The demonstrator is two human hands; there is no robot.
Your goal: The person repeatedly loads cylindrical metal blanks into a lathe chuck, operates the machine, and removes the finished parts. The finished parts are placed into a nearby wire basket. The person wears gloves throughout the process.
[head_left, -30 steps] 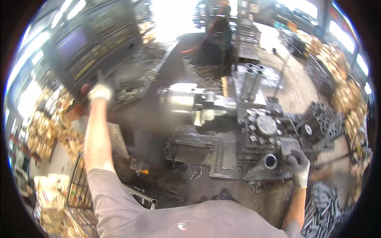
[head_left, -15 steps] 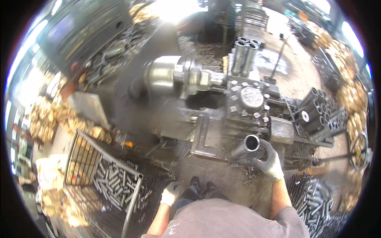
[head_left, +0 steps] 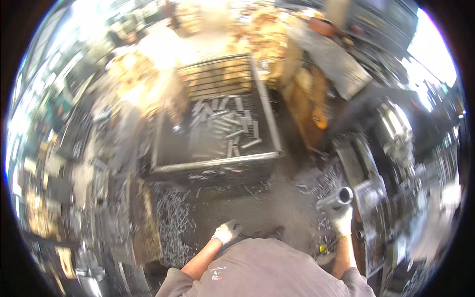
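My right hand (head_left: 341,222), in a pale work glove, grips a short hollow metal tube (head_left: 326,201). The tube is tilted, its open end up and to the right, beside the lathe bed. Low in front of my body, my gloved left hand (head_left: 227,231) hangs with its fingers curled in, and I see nothing in it. Ahead of both hands stands a wire-sided metal bin (head_left: 217,162). Several loose tubes (head_left: 235,126) lie jumbled inside it. Motion blurs much of the picture.
A lathe with a shiny chuck (head_left: 394,119) runs along my right. Metal shavings (head_left: 173,218) cover floor areas left of me and near the lathe. A slanted metal sheet (head_left: 336,62) stands beyond the bin at the right. Tan sacks (head_left: 131,69) are heaped behind it at the left.
My view has swung left from the lathe toward the bin. The tube, formerly upright over the lathe's front edge, is now in my right hand away from that spot. My left hand stays low.
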